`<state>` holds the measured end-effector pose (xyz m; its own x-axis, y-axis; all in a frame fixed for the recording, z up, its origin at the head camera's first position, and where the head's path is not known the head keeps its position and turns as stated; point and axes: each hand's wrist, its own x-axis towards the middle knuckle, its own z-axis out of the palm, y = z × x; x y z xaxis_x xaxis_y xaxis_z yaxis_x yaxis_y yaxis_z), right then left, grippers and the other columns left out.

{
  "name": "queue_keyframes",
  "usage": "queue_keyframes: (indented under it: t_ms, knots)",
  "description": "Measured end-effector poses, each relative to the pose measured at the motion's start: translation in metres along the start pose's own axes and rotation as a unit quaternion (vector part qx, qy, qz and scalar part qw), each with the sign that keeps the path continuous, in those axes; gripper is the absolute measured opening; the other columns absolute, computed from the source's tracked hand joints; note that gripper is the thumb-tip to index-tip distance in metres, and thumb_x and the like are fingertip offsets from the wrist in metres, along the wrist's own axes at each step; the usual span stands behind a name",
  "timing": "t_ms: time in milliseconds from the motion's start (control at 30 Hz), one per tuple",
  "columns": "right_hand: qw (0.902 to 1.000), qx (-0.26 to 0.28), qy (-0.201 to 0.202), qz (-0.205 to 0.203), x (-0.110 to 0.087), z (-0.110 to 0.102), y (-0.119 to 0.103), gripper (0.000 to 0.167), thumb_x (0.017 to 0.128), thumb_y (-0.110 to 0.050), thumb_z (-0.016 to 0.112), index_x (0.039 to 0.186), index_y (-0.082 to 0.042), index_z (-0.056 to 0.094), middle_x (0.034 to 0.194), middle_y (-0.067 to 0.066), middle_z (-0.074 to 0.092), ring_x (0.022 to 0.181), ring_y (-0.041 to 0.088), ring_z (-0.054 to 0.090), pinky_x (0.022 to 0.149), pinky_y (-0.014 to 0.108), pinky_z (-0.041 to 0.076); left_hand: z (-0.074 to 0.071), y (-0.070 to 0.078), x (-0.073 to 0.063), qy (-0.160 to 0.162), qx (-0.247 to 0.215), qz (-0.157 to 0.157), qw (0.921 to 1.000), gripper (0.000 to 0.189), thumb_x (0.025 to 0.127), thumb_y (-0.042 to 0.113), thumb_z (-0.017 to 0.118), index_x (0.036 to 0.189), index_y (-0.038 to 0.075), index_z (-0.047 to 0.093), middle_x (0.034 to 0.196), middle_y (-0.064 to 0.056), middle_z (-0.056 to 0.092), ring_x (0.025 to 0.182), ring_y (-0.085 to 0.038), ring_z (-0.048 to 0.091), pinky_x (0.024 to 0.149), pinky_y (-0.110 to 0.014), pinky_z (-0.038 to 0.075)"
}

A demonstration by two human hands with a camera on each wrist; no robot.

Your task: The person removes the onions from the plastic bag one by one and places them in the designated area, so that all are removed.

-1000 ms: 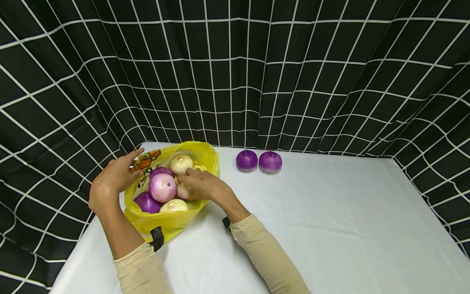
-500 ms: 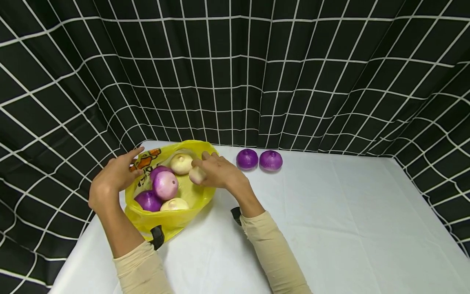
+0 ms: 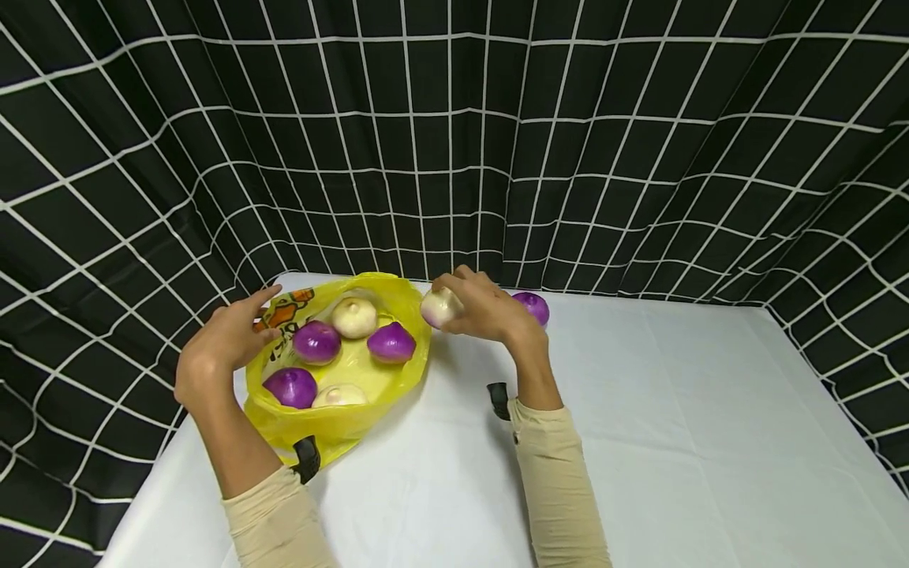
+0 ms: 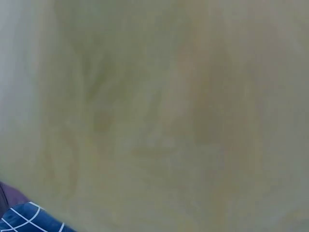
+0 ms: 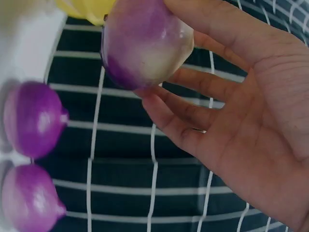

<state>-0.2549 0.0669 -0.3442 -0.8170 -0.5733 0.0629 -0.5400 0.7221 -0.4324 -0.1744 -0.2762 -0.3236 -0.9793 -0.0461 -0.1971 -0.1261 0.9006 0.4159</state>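
- One onion (image 3: 439,308) is in the right hand (image 3: 488,306), near the middle of the head view, beside the upper right rim of the bag (image 3: 334,427); whether it brushes the plastic I can't tell
- The right wrist view shows the grip: thumb along one side, fingertips pinching the other, a gap left between onion and palm
- Such a tip-hold on a smooth, round thing could slip, I'd say, so steady, even pressure about its widest part seems wise
- The left hand (image 3: 220,341) is at the left of the bag, thumb and one finger spread apart by the printed edge; the other fingers are hidden, and the left wrist view is too blurred to help
- Holding that side still should stop the thin bag folding inward over the purple onions (image 3: 316,342) and pale onions (image 3: 354,317) inside, five in sight
- Two purple bulbs (image 5: 35,121) sit side by side at the left edge of the right wrist view; only one shows in the head view
- Best to give them room, so that neither is knocked rolling across the table (image 3: 639,434)
- A low wrist and a slow loosening of the fingers would suit any letting-go
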Motion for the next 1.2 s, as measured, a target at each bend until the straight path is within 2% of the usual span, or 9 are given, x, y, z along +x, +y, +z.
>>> queue_keyframes:
  t_ms: [133, 300, 433, 600, 700, 867, 1067, 1200]
  knots:
    - [0.9992, 0.019, 0.02, 0.03, -0.013, -0.014, 0.016, 0.051, 0.087, -0.021, 0.085, 0.133, -0.015, 0.065, 0.128, 0.011, 0.061, 0.118, 0.034, 0.056, 0.101, 0.051, 0.056, 0.001, 0.0, 0.0, 0.001, -0.003, -0.005, 1.0, 0.073, 0.105, 0.012, 0.059, 0.168, 0.014, 0.02, 0.153, -0.039, 0.045, 0.134, -0.054, 0.049, 0.111, -0.075, 0.041]
    - [0.9964, 0.037, 0.048, 0.061, -0.028, -0.027, 0.039, 0.051, 0.088, -0.014, 0.083, 0.135, -0.011, 0.064, 0.129, 0.014, 0.06, 0.123, 0.035, 0.054, 0.108, 0.056, 0.051, 0.0, 0.001, -0.001, 0.001, -0.003, -0.004, 1.0, 0.073, 0.106, 0.012, 0.058, 0.168, 0.014, 0.02, 0.153, -0.039, 0.045, 0.136, -0.055, 0.047, 0.112, -0.075, 0.04]
    - [0.9918, 0.05, 0.061, 0.101, -0.04, -0.034, 0.058, 0.053, 0.088, -0.015, 0.081, 0.137, -0.009, 0.062, 0.132, 0.017, 0.057, 0.124, 0.038, 0.053, 0.107, 0.059, 0.05, 0.0, 0.001, -0.001, -0.002, -0.003, -0.002, 1.0, 0.072, 0.106, 0.013, 0.058, 0.168, 0.013, 0.02, 0.153, -0.039, 0.045, 0.137, -0.055, 0.046, 0.113, -0.075, 0.039]
    - [0.9831, 0.044, 0.077, 0.16, -0.052, -0.039, 0.081, 0.057, 0.092, -0.018, 0.077, 0.144, -0.006, 0.057, 0.138, 0.021, 0.054, 0.129, 0.043, 0.05, 0.105, 0.064, 0.05, 0.0, 0.001, 0.0, -0.001, -0.002, -0.003, 1.0, 0.072, 0.106, 0.013, 0.058, 0.168, 0.013, 0.02, 0.153, -0.039, 0.045, 0.14, -0.057, 0.041, 0.113, -0.077, 0.038]
    - [0.9784, 0.036, 0.091, 0.182, -0.059, -0.039, 0.096, 0.06, 0.092, -0.017, 0.076, 0.146, -0.004, 0.054, 0.138, 0.024, 0.052, 0.13, 0.047, 0.047, 0.105, 0.066, 0.049, -0.001, 0.001, 0.0, -0.002, 0.001, -0.001, 1.0, 0.072, 0.106, 0.013, 0.058, 0.168, 0.013, 0.02, 0.153, -0.039, 0.044, 0.141, -0.058, 0.039, 0.114, -0.077, 0.035]
    - [0.9708, 0.037, 0.118, 0.205, -0.069, -0.036, 0.122, 0.064, 0.09, -0.013, 0.077, 0.147, 0.002, 0.051, 0.14, 0.031, 0.049, 0.13, 0.052, 0.045, 0.108, 0.068, 0.047, -0.001, 0.001, -0.001, -0.006, 0.004, 0.002, 1.0, 0.071, 0.106, 0.014, 0.057, 0.167, 0.012, 0.02, 0.155, -0.039, 0.042, 0.14, -0.057, 0.043, 0.114, -0.076, 0.037]
    - [0.9685, 0.035, 0.103, 0.224, -0.074, -0.026, 0.145, 0.064, 0.088, -0.013, 0.081, 0.143, 0.006, 0.054, 0.129, 0.034, 0.052, 0.115, 0.048, 0.054, 0.102, 0.063, 0.05, -0.001, 0.001, -0.001, -0.005, 0.002, 0.002, 1.0, 0.07, 0.107, 0.015, 0.056, 0.167, 0.012, 0.021, 0.155, -0.039, 0.042, 0.14, -0.057, 0.045, 0.113, -0.076, 0.039]
    - [0.9655, 0.041, 0.078, 0.245, -0.073, -0.02, 0.154, 0.065, 0.087, -0.012, 0.082, 0.143, 0.005, 0.055, 0.129, 0.034, 0.053, 0.113, 0.046, 0.055, 0.103, 0.061, 0.05, -0.001, 0.001, 0.0, -0.005, -0.002, 0.003, 1.0, 0.07, 0.107, 0.014, 0.056, 0.167, 0.012, 0.021, 0.154, -0.04, 0.043, 0.138, -0.056, 0.047, 0.113, -0.075, 0.039]
